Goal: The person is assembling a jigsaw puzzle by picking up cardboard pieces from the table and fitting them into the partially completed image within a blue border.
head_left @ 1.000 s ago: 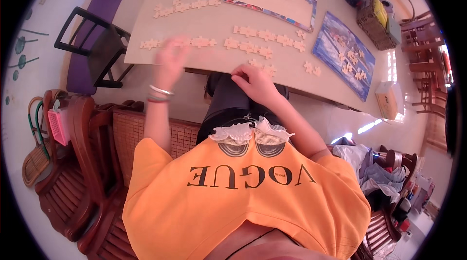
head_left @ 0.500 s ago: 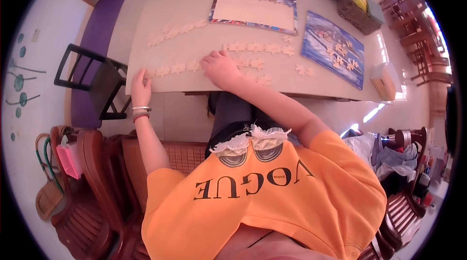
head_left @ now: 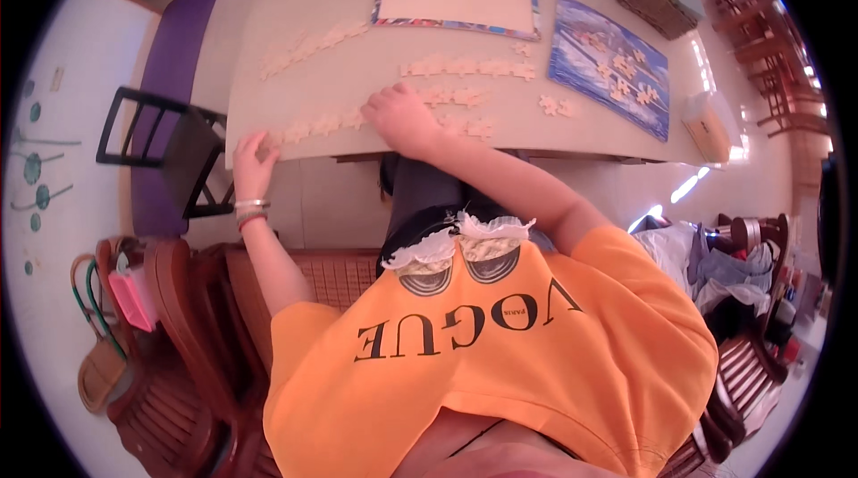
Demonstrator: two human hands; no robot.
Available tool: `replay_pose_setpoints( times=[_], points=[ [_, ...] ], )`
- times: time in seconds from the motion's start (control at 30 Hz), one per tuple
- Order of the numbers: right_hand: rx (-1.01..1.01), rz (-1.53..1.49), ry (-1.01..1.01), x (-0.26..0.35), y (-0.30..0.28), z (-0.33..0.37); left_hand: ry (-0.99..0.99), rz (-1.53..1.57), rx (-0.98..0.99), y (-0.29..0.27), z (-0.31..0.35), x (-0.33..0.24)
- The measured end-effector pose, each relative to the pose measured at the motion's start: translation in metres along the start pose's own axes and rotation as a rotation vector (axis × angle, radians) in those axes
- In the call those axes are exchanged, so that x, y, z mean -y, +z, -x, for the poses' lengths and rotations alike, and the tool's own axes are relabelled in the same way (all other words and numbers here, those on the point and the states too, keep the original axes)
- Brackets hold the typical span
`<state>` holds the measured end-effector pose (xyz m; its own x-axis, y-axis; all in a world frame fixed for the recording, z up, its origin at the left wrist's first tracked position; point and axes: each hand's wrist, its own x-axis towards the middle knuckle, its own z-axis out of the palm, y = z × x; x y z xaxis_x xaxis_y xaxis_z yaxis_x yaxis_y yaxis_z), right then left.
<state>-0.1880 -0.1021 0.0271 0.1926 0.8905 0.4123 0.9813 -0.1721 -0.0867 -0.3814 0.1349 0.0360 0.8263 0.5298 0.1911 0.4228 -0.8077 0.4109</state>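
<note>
A row of pale jigsaw puzzle pieces (head_left: 317, 126) lies along the table's near side, between my two hands. At its left end, by the table edge, my left hand (head_left: 254, 163) is closed with a small brownish puzzle piece (head_left: 263, 153) at its fingertips. My right hand (head_left: 400, 122) rests over the right end of the row, fingers curled down; what lies under them is hidden. Right of that hand are two short rows of pieces (head_left: 460, 97), and a longer row (head_left: 467, 68) runs beyond. Another slanting row (head_left: 313, 47) lies farther off to the left.
A partly filled puzzle frame (head_left: 456, 20) lies at the far side. Right of it, a blue picture board (head_left: 572, 67) carries several loose pieces. A wicker basket (head_left: 657, 4) stands at the back right, a box (head_left: 706, 129) at the right edge. A black chair (head_left: 183, 152) stands left.
The table and its things sit slightly higher in the picture. My left hand has turned a little, so the piece at its fingertips shows. My right hand stays at the row's right end.
</note>
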Motion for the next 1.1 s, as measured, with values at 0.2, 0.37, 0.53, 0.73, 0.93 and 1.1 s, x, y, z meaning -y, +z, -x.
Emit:
replay_pose_setpoints(
  times=[0.2, 0.37, 0.53, 0.73, 0.93, 1.1],
  points=[
    [0.053, 0.011, 0.043, 0.021, -0.005, 0.012, 0.01, 0.017, 0.055, -0.002, 0.018, -0.004],
    [0.049, -0.068, 0.084, 0.026, -0.002, 0.014, 0.026, -0.01, 0.046, 0.001, 0.021, -0.011],
    [0.039, -0.121, 0.066, 0.028, -0.01, 0.02, 0.069, -0.042, -0.025, 0.001, 0.025, -0.012],
    [0.025, -0.121, 0.081, 0.029, -0.006, 0.029, 0.188, -0.08, -0.12, 0.003, 0.031, -0.017],
    [-0.044, -0.188, 0.076, 0.028, -0.003, 0.034, 0.254, -0.075, -0.267, 0.008, 0.033, -0.021],
    [-0.128, -0.281, 0.068, 0.022, 0.008, 0.03, 0.272, -0.083, -0.291, 0.005, 0.009, -0.021]
  ],
)
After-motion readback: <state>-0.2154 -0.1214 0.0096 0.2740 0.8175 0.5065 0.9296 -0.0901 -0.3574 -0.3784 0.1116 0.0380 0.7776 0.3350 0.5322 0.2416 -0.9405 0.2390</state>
